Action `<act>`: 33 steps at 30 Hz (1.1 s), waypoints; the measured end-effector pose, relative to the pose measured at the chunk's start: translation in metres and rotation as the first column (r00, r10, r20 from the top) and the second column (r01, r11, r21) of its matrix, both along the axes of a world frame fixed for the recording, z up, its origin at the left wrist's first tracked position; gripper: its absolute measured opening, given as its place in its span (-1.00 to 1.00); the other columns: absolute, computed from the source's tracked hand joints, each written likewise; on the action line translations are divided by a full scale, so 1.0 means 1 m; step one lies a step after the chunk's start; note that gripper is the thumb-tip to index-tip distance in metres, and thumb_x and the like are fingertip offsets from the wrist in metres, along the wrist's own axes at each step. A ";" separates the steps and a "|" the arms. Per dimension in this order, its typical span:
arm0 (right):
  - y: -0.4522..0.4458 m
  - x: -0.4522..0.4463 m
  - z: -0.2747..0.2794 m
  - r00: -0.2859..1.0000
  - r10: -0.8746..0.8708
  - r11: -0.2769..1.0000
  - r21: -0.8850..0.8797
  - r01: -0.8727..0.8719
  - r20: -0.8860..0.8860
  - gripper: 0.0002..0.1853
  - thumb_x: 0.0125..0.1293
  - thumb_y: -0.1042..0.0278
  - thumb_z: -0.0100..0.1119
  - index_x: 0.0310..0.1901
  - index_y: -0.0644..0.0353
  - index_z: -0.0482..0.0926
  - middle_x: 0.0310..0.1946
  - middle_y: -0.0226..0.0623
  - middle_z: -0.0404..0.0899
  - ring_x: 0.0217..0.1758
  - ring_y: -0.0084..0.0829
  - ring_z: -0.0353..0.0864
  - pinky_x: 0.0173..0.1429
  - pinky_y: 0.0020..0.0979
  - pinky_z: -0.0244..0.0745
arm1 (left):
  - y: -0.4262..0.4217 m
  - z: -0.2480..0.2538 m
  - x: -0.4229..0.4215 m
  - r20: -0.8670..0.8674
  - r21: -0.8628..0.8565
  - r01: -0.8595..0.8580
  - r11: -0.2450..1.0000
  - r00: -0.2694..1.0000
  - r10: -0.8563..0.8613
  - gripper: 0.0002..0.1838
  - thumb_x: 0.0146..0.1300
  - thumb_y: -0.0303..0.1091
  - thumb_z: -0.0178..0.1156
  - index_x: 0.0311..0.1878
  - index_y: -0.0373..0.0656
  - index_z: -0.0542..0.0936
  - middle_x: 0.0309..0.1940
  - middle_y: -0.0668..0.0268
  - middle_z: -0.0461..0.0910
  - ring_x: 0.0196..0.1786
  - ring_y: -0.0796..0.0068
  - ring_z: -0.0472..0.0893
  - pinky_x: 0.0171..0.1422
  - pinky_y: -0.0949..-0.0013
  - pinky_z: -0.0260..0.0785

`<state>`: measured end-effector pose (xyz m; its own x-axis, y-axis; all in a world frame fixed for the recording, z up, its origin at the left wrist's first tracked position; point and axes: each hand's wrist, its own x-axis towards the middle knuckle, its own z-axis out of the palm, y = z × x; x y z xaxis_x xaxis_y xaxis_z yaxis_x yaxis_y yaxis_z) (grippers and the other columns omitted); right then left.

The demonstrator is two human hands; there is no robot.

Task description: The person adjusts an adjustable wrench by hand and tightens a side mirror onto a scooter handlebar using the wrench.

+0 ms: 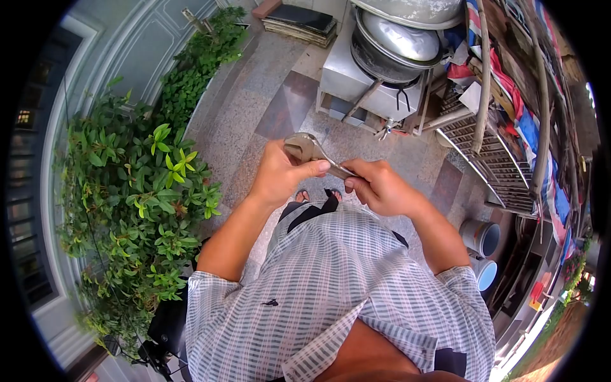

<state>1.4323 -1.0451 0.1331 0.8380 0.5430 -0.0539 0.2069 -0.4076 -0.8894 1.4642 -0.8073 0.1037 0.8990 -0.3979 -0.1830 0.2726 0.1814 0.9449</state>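
Both hands hold a shiny metal adjustable wrench in front of my body. My left hand is closed around its wide head end, with the thumb lying along the metal. At the other end, my right hand pinches the handle between thumb and curled fingers. The wrench slants down from upper left to lower right, and part of its head and handle is hidden by the fingers.
Leafy green shrubs grow along the wall at left. Ahead, a large metal pot sits on a silver stove. To the right are a metal rack, wooden poles and buckets. Stone tiles cover the ground.
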 end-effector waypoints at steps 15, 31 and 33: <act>-0.010 0.003 0.002 0.987 0.038 0.999 0.021 -0.035 -0.158 -0.78 0.38 0.55 0.16 0.03 0.37 0.58 -0.45 -0.07 0.68 -0.40 -0.16 0.72 -0.26 -0.21 0.57 | 0.005 -0.002 -0.001 -0.142 -0.004 0.141 0.990 0.980 -0.140 -0.80 0.36 -0.42 0.36 -0.10 -0.36 0.63 -0.27 0.16 0.72 -0.24 0.35 0.74 -0.09 0.29 0.66; 0.008 0.001 -0.034 0.956 -0.048 0.994 0.083 0.074 -0.289 -0.83 0.45 0.53 0.13 0.01 0.37 0.57 -0.48 -0.13 0.64 -0.46 -0.26 0.69 -0.35 -0.21 0.55 | 0.001 -0.037 -0.012 -0.185 -0.106 -0.075 0.992 0.981 0.054 -0.79 0.36 -0.43 0.36 -0.03 -0.33 0.64 -0.23 0.16 0.73 -0.23 0.37 0.75 -0.14 0.34 0.68; 0.015 0.006 -0.027 0.895 -0.085 0.961 0.202 0.191 -0.439 -0.82 0.50 0.53 0.09 0.05 0.38 0.55 -0.46 -0.21 0.63 -0.48 -0.42 0.67 -0.39 -0.31 0.59 | -0.010 -0.030 -0.004 -0.082 -0.181 -0.100 0.978 0.993 0.087 -0.74 0.37 -0.41 0.36 0.05 -0.32 0.64 -0.18 0.19 0.73 -0.20 0.40 0.75 -0.08 0.36 0.67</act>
